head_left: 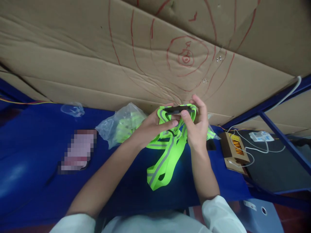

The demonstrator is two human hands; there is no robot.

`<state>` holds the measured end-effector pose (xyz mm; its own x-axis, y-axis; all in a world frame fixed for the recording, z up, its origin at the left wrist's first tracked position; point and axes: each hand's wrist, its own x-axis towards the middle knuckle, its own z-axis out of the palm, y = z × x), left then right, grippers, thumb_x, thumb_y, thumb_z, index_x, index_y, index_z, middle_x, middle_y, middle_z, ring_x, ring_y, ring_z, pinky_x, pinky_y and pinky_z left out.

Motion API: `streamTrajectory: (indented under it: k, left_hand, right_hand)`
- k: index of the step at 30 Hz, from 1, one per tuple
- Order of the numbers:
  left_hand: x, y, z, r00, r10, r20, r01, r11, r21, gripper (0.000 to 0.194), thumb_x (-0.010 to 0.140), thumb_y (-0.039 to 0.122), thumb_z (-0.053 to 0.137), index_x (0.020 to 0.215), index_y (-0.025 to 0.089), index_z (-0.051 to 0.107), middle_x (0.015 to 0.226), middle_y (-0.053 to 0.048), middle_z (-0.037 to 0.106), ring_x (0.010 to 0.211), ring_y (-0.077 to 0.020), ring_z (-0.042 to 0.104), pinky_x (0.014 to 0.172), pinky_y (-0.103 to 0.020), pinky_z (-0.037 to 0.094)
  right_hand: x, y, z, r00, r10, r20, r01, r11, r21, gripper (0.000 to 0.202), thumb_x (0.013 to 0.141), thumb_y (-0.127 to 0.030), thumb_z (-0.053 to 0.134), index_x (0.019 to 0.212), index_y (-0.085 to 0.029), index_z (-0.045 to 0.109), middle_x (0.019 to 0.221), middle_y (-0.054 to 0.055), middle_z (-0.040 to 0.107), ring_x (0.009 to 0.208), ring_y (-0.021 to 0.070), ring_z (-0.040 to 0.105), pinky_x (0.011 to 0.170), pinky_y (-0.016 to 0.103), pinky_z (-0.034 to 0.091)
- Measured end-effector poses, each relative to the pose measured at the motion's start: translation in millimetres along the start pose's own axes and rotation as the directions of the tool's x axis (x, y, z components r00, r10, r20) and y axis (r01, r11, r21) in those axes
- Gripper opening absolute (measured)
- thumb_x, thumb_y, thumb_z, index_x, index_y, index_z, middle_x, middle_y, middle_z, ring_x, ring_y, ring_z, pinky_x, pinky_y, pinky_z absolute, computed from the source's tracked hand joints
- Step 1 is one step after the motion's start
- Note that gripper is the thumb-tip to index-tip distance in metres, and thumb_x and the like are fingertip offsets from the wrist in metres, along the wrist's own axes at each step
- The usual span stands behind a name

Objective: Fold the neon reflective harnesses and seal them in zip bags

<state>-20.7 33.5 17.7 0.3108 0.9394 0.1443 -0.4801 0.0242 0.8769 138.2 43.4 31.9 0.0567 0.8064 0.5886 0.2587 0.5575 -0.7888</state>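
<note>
Between my two hands is a neon-yellow reflective strap [161,160] with grey stripes, its loops hanging down over the table. A black buckle [178,110] sits at its top. My left hand [155,124] grips the strap from the left, with the thumb pointing toward the buckle. On the other side, my right hand [196,127] presses its thumb against the buckle's right end, and its index finger is raised. Parts of the fingers are hidden behind the strap. Just behind my left hand lies a clear plastic bag [109,127] containing more neon-yellow material.
A blue-covered table [31,139] carries a pixelated flat object [79,150] and crumpled clear plastic [73,110] at left. At right are an open cardboard box [234,149], white cables [264,149] and a blue metal frame [284,139]. Cardboard [73,64] with red rings stands behind.
</note>
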Motion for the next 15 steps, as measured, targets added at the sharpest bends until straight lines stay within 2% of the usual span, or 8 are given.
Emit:
streamTrajectory:
  k: [2,5,6,8,10,11,15]
  left_hand:
    - [1,0,-1.8,1.0,0.022,-0.014,-0.021,0.999,0.024,0.045,0.079,0.032,0.086,0.12,0.019,0.071,0.116,-0.008,0.077,0.103,-0.0241,0.074,0.1,-0.039,0.054]
    - [0,6,-7.9,0.995,0.055,-0.088,-0.057,0.998,-0.025,0.033,0.082,0.032,0.083,0.111,0.019,0.075,0.097,-0.005,0.079,0.085,-0.0201,0.074,0.086,-0.035,0.058]
    - [-1,8,-9.8,0.989,0.078,-0.125,-0.085,0.995,-0.052,0.032,0.082,0.031,0.083,0.11,0.019,0.075,0.093,-0.003,0.079,0.081,-0.0187,0.074,0.082,-0.033,0.059]
    - [-1,12,-11.5,0.975,0.118,-0.189,-0.134,0.988,-0.075,0.029,0.081,0.03,0.083,0.106,0.02,0.075,0.088,-0.001,0.078,0.075,-0.0168,0.073,0.078,-0.032,0.058]
    - [-1,14,-9.9,0.964,0.141,-0.226,-0.158,0.986,-0.058,0.031,0.077,0.028,0.085,0.105,0.02,0.074,0.09,-0.001,0.078,0.077,-0.0168,0.073,0.08,-0.032,0.058]
    - [0,15,-8.3,0.963,0.14,-0.229,-0.154,0.987,-0.043,0.033,0.075,0.028,0.086,0.105,0.021,0.074,0.094,-0.002,0.079,0.081,-0.0177,0.074,0.083,-0.033,0.058]
    - [-2,16,-3.7,0.963,0.165,-0.213,-0.167,0.986,0.007,0.04,0.07,0.027,0.089,0.107,0.023,0.075,0.11,-0.002,0.078,0.099,-0.022,0.074,0.096,-0.037,0.057]
  right_hand:
    - [0,-2,-2,1.0,-0.019,0.012,0.019,1.0,-0.009,0.072,0.085,-0.06,0.074,0.146,-0.033,0.047,0.147,0.009,0.055,0.139,0.0282,0.053,0.115,0.047,0.046]
    - [2,-3,-8,0.986,0.032,0.161,-0.046,0.995,0.085,0.083,0.079,-0.066,0.078,0.149,-0.036,0.044,0.154,0.008,0.051,0.136,0.0284,0.057,0.11,0.046,0.052]
    - [2,-3,-10,0.968,0.068,0.241,-0.104,0.985,0.139,0.082,0.078,-0.067,0.078,0.147,-0.035,0.047,0.153,0.008,0.054,0.133,0.0282,0.06,0.109,0.046,0.053]
    - [3,-5,-12,0.902,0.135,0.41,-0.243,0.944,0.225,0.074,0.08,-0.067,0.075,0.141,-0.032,0.056,0.142,0.008,0.065,0.123,0.028,0.067,0.105,0.048,0.056]
    - [3,-8,-11,0.855,0.163,0.492,-0.318,0.915,0.248,0.061,0.084,-0.067,0.072,0.132,-0.03,0.065,0.127,0.007,0.074,0.116,0.028,0.07,0.102,0.049,0.058]
    - [2,-9,-10,0.859,0.166,0.485,-0.315,0.917,0.245,0.055,0.085,-0.066,0.072,0.126,-0.03,0.069,0.121,0.005,0.076,0.115,0.0278,0.071,0.101,0.049,0.058]
    - [0,-11,-3,0.935,0.133,0.328,-0.208,0.956,0.208,0.037,0.086,-0.056,0.075,0.112,-0.03,0.073,0.112,0.001,0.077,0.111,0.0245,0.07,0.1,0.043,0.057]
